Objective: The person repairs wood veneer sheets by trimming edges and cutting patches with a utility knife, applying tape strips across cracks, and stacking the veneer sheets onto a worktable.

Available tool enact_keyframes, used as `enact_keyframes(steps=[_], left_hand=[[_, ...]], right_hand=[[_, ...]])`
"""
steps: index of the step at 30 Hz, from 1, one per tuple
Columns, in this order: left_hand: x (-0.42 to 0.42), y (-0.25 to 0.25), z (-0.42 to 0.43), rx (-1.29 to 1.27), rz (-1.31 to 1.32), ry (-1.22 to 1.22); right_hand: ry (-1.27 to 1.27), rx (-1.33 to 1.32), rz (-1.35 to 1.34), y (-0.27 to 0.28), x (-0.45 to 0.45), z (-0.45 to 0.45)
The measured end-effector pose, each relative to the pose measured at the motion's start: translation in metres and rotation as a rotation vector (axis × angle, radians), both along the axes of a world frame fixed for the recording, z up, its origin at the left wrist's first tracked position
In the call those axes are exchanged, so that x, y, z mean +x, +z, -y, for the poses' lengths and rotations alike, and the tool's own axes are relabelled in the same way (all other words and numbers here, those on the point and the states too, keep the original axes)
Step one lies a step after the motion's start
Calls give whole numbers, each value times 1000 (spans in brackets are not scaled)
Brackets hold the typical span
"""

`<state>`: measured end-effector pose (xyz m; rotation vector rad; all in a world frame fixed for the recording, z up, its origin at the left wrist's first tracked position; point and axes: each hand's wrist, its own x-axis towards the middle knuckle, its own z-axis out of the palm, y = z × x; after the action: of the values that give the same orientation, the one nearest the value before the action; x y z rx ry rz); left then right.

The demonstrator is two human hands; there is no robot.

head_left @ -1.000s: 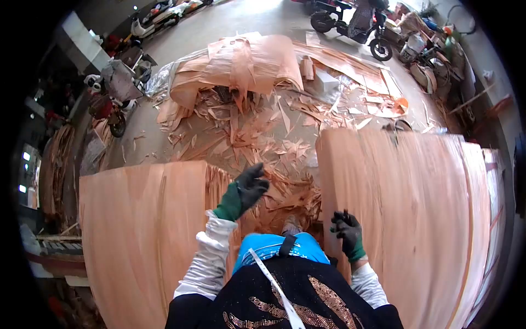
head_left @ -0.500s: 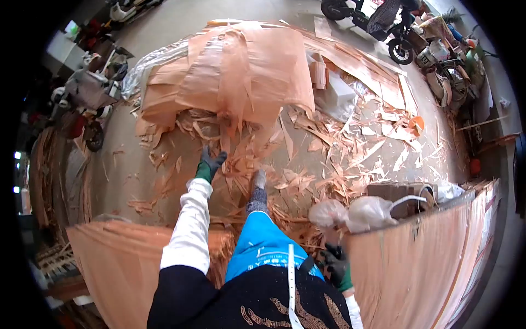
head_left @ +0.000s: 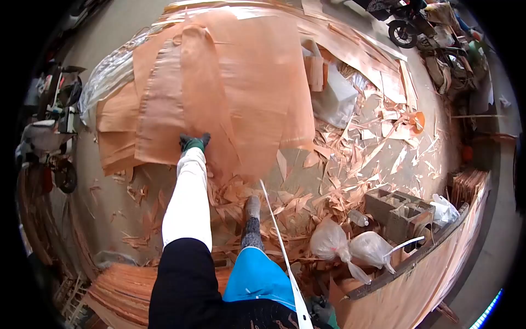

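My left hand (head_left: 195, 142), in a dark glove with a green cuff, reaches forward over the thin wood veneer sheets (head_left: 257, 82). Its fingers are apart, and it appears to touch a curled veneer strip (head_left: 205, 93) on the pile; I cannot make out a grip. My right hand (head_left: 320, 308), gloved too, is low beside my body at the bottom edge. Most of its fingers are hidden there. A white measuring tape (head_left: 282, 247) hangs down in front of my blue apron (head_left: 257, 277).
Veneer scraps (head_left: 350, 164) litter the floor. Veneer stacks stand at the lower left (head_left: 129, 288) and lower right (head_left: 405, 296). Tied plastic bags (head_left: 329, 238) lie by a grey block (head_left: 397, 211). A parked two-wheeler (head_left: 402, 33) stands at the back right.
My left hand has moved forward from above the floor scraps onto the veneer sheets. My view has shifted forward, and the right hand has dropped nearer the bottom edge.
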<state>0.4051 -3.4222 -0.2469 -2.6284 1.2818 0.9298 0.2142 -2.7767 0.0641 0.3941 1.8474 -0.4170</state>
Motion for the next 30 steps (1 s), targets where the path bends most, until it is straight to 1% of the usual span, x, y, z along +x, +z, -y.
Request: enact_keyframes(steps=[1,2,3,5,7,9,10,12,13,14,15,16,17,19,20,23,24,27,28,30], left_hand=[[-9,3,-6,-29,84,-43],[-17,11,-6,11,156,-36],[-28,36,-8,52,230,-28],[-16,33,-10,13,66,-19],[4,23,-8,24,-155,-8],[19,15,-5,74,-434,4],[21,13,-6,31,-486,75],[34,9,7,-107,-368,-260],[41,19,2,-154,-361,-287],[47,29,-3,-200,-353,-315],[43,58,-11,-231,-404,-206],[29,97,-22,-172,-439,-91],[31,84,-18,-158,-357,-89],[46,17,-1,-113,-188,-95],[46,-5,4,-85,-106,-98],[27,-11,3,-72,21,-26],[19,-10,4,-72,16,7],[-6,9,6,27,84,110],[-17,13,2,-67,251,87],[-8,10,1,-80,196,-10]], right_hand=[[-9,24,0,-4,1,0],[-12,46,3,-8,2,-2],[-16,62,4,-12,2,-2],[-26,96,8,-17,0,-4],[-35,115,10,-20,-1,-9],[-26,77,1,-24,-4,-15],[-4,17,-10,-26,-5,-18],[39,-100,-29,-29,-8,-24],[63,-159,-36,-29,-8,-28],[-22,-204,-47,-22,-4,-34],[-107,-251,-63,-17,1,-35],[-194,-304,-84,-19,2,-35],[-183,-228,-96,-23,2,-47],[-171,-58,-116,-29,9,-83],[-159,-1,-95,-28,10,-90],[-88,89,-42,-33,8,-81],[-70,105,-32,-33,7,-75],[-25,131,-10,-38,2,-59],[-10,130,-6,-39,1,-55],[17,120,-6,-40,-1,-51]])
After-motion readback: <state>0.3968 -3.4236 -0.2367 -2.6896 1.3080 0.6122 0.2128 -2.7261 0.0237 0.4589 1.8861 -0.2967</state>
